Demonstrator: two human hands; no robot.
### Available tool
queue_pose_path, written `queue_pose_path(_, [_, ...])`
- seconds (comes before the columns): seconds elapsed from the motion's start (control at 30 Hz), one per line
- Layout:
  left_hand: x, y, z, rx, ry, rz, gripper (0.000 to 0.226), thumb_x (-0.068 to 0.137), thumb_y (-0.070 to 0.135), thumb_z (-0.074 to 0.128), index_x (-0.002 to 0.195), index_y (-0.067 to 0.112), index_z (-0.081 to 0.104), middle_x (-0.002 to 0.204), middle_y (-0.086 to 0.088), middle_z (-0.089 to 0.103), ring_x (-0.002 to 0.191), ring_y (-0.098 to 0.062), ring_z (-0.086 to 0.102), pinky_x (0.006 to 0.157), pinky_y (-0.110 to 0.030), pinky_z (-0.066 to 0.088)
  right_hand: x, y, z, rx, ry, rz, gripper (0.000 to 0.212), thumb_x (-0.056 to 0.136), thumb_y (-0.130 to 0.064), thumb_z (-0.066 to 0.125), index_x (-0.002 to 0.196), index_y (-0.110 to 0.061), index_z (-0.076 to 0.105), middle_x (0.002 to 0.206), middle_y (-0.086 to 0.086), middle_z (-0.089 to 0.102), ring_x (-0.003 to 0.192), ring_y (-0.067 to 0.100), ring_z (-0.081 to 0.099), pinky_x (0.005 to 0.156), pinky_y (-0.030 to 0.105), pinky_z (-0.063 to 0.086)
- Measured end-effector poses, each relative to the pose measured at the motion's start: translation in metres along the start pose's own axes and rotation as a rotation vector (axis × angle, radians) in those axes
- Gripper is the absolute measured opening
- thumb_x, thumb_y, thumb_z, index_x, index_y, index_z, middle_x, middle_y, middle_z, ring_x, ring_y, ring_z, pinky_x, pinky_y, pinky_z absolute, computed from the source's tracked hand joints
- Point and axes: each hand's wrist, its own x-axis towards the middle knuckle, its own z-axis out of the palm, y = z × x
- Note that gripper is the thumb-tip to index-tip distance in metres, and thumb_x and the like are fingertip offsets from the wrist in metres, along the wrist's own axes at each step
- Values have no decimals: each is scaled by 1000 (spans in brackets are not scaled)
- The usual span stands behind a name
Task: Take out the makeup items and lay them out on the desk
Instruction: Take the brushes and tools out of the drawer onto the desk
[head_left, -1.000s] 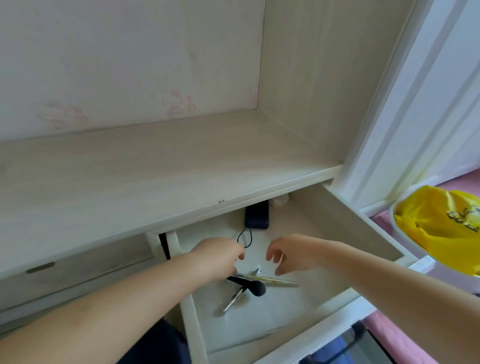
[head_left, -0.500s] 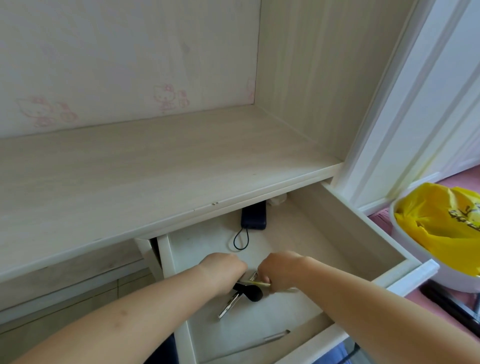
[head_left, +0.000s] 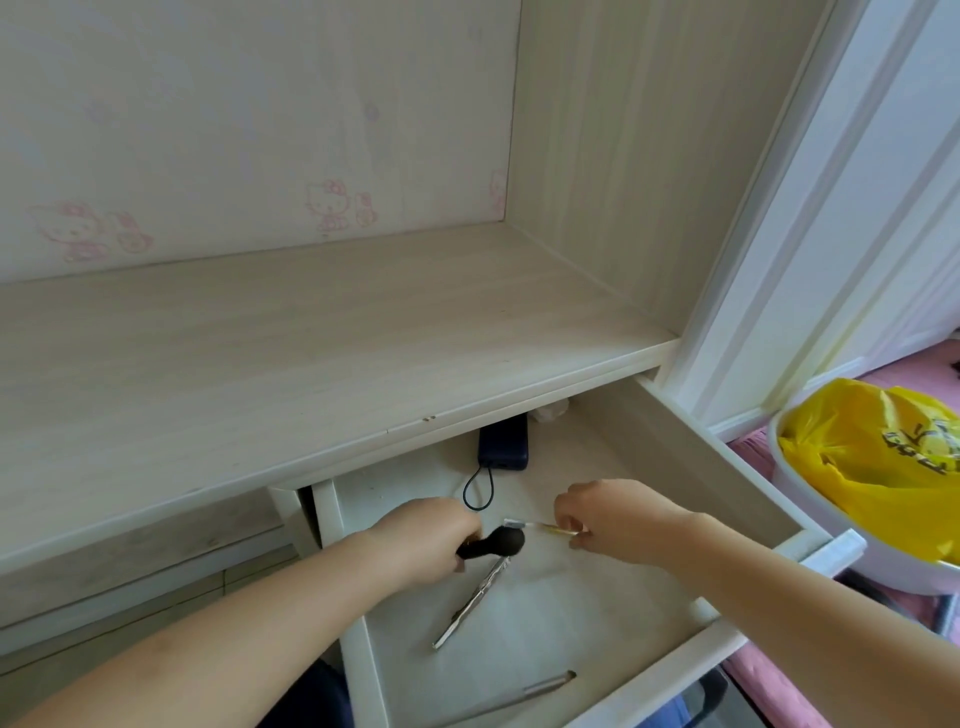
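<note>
Both hands are inside the open white drawer (head_left: 737, 462) under the pale wood desk top (head_left: 311, 353). My left hand (head_left: 421, 540) is closed around the handle of a black makeup brush (head_left: 501, 543), whose round head sticks out to the right. My right hand (head_left: 613, 519) pinches a thin silver and yellow tool (head_left: 540, 526), held a little above the drawer floor. A silver clip (head_left: 470, 605) lies slanted on the drawer floor below the brush. Another thin silver stick (head_left: 540, 687) lies near the drawer's front.
A dark blue case (head_left: 504, 444) with a black cord loop (head_left: 479, 493) sits at the back of the drawer. A white bin lined with a yellow bag (head_left: 878, 467) stands on the right by the white door frame (head_left: 810, 208).
The hands came together over the brush and the thin tool, closed on them, then moved apart. The right hand now holds the thin tool clear of the brush head.
</note>
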Motion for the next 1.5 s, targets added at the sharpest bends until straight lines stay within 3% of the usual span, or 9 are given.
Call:
queue_pose_path(0.2, [-58,-6,-40,-608,178,56,8,82,24,68,88,22,62,87,12,67,82,2,64,84,-21,51,-29,-21,-47,297,272,-20,10,87,-34,61,90,-26,56,78,-17,54,71,3,51,65,19,41])
queue_pose_path(0.4, [-101,-27,-80,-1032,456,53,21,83,8,68,97,25,67,96,17,73,95,-1,67,86,-15,51,-13,-73,-93,787,400,-55,5,84,-24,67,82,-24,62,73,-11,67,75,14,66,75,28,51])
queue_pose_path(0.53, [-130,-77,-104,-1199,651,-75,20,86,4,62,99,19,68,90,7,73,92,-10,69,75,-21,55,35,-128,-132,1061,365,-126,8,88,-16,63,83,-22,64,74,-11,67,62,1,62,68,22,53])
queue_pose_path(0.7, [-157,-161,-115,-1221,854,-320,13,91,9,58,98,1,66,89,-7,64,85,-17,65,68,-20,56,99,-199,-167,1173,308,-148,7,90,-19,61,84,-18,65,74,-3,61,58,8,51,62,19,49])
queue_pose_path(0.97, [-169,-272,-120,-1224,924,-625,11,88,5,61,96,1,66,81,-9,63,71,-17,63,53,-18,55,200,-287,-189,1199,217,-84,11,89,-23,62,82,-14,65,73,1,60,57,10,50,55,18,48])
queue_pose_path(1.03, [-168,-295,-120,-1164,916,-683,10,87,5,61,93,-1,67,80,-12,63,68,-19,64,52,-19,55,222,-300,-189,1197,219,-60,12,88,-25,62,82,-15,65,76,2,61,59,11,51,55,20,46])
queue_pose_path(1.2, [-166,-340,-110,-1002,851,-828,14,80,15,63,80,4,70,76,-17,71,77,-33,71,80,-44,57,268,-323,-185,1094,237,-24,16,87,-30,63,79,-16,65,66,-1,58,57,12,53,64,27,48])
queue_pose_path(1.4, [-155,-357,-118,-802,773,-909,13,81,16,56,76,9,66,67,-8,66,64,-26,66,70,-31,55,301,-345,-188,829,241,-32,16,87,-37,58,83,-22,64,69,-3,59,67,17,56,68,29,49])
queue_pose_path(1.5, [-150,-367,-122,-705,742,-960,11,80,19,57,76,11,63,65,-4,65,62,-22,64,63,-28,51,309,-351,-189,685,255,-28,18,89,-36,54,91,-22,64,73,-5,58,69,16,56,60,25,45])
